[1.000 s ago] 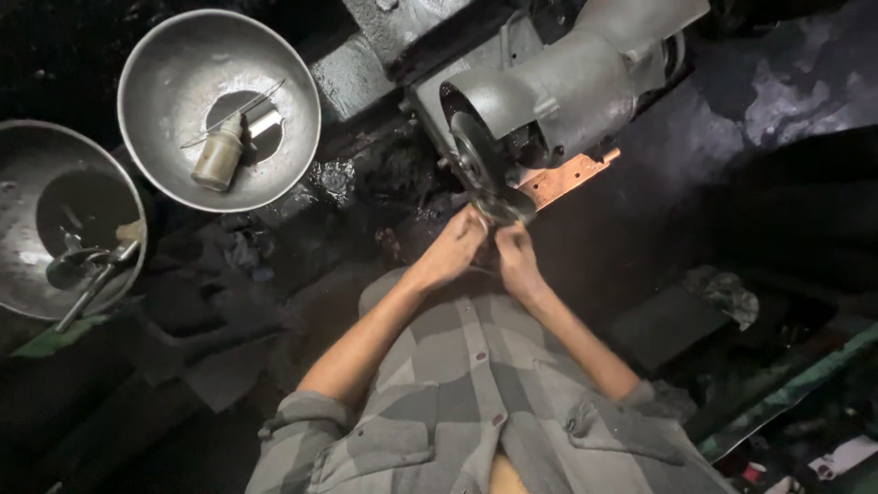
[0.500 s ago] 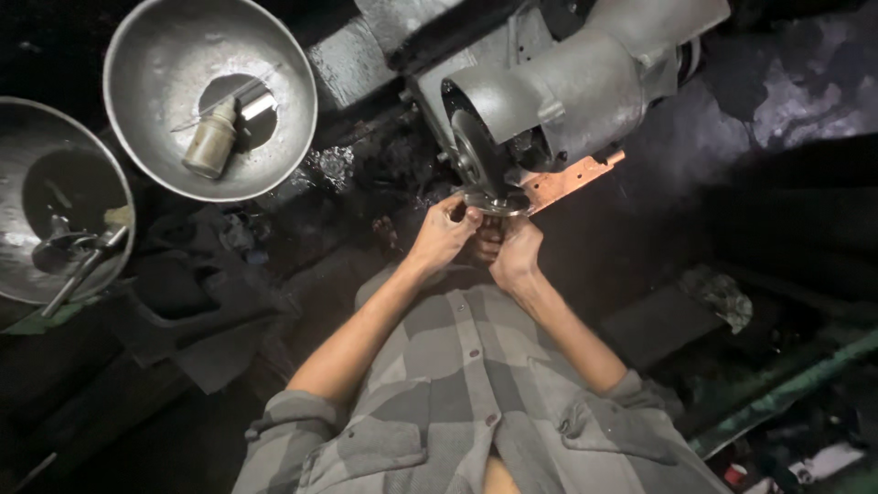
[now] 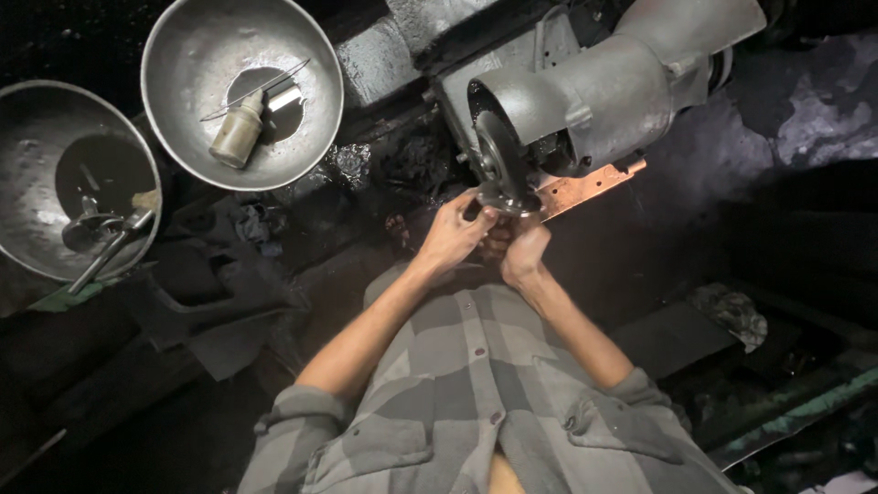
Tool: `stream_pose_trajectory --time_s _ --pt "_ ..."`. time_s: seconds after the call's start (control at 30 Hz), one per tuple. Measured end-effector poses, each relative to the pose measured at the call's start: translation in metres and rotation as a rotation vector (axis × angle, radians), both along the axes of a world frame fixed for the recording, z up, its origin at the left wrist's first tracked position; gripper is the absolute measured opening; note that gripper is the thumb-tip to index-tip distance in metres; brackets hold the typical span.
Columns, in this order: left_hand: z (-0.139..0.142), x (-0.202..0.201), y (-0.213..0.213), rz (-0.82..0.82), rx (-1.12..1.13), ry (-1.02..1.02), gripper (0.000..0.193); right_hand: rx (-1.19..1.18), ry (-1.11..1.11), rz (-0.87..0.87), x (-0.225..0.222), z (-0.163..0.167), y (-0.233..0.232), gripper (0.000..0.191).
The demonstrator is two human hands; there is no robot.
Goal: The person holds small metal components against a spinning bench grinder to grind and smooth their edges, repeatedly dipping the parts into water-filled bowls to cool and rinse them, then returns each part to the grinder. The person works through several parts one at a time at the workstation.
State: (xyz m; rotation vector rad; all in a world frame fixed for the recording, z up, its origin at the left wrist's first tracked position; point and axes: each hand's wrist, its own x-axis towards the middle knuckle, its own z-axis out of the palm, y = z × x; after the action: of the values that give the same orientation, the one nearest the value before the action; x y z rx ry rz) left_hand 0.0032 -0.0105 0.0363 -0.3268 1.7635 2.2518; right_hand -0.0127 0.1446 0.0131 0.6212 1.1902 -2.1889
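My left hand (image 3: 455, 234) and my right hand (image 3: 524, 254) are pressed together just below the dark grinding wheel (image 3: 501, 160) of a grey bench grinder (image 3: 604, 87). Both hands pinch a small piece held up to the wheel's lower edge; the piece itself is hidden by my fingers. A copper-coloured flat bracket (image 3: 585, 187) sticks out to the right of the wheel, just above my right hand. My forearms come up from grey checked shirt sleeves.
Two round metal bowls stand at the left: the upper bowl (image 3: 183, 137) holds a small bottle (image 3: 237, 134) and a thin rod, the left bowl (image 3: 27, 247) holds metal tools. Dark greasy rags and scrap (image 3: 251, 224) lie between bowls and grinder. A crumpled cloth (image 3: 732, 313) lies right.
My hands have stayed together at the wheel's lower edge, shifting slightly; the camera view has drifted a little, so bowls and grinder sit higher in the picture.
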Motion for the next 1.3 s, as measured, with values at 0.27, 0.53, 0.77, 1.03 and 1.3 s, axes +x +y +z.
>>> stream_pose_trajectory --time_s 0.27,0.53,0.77,1.03,1.3 --pt "-0.007 0.002 -0.005 0.024 -0.005 0.123 0.045 0.030 -0.068 0.018 -0.003 -0.004 -0.008 0.047" --pt "0.003 -0.007 -0.003 0.008 0.036 -0.073 0.052 0.161 -0.018 -0.032 -0.003 0.001 -0.013 0.041" --pt "-0.010 -0.009 -0.002 -0.022 -0.193 0.107 0.059 0.015 0.023 -0.037 -0.003 -0.009 -0.015 0.034" --pt "-0.022 -0.009 -0.006 0.019 -0.147 0.103 0.065 -0.006 -0.020 -0.057 -0.001 -0.012 -0.020 0.041" --pt "-0.022 -0.003 -0.009 0.022 -0.078 0.126 0.066 0.029 0.066 0.040 -0.001 0.000 -0.025 0.034"
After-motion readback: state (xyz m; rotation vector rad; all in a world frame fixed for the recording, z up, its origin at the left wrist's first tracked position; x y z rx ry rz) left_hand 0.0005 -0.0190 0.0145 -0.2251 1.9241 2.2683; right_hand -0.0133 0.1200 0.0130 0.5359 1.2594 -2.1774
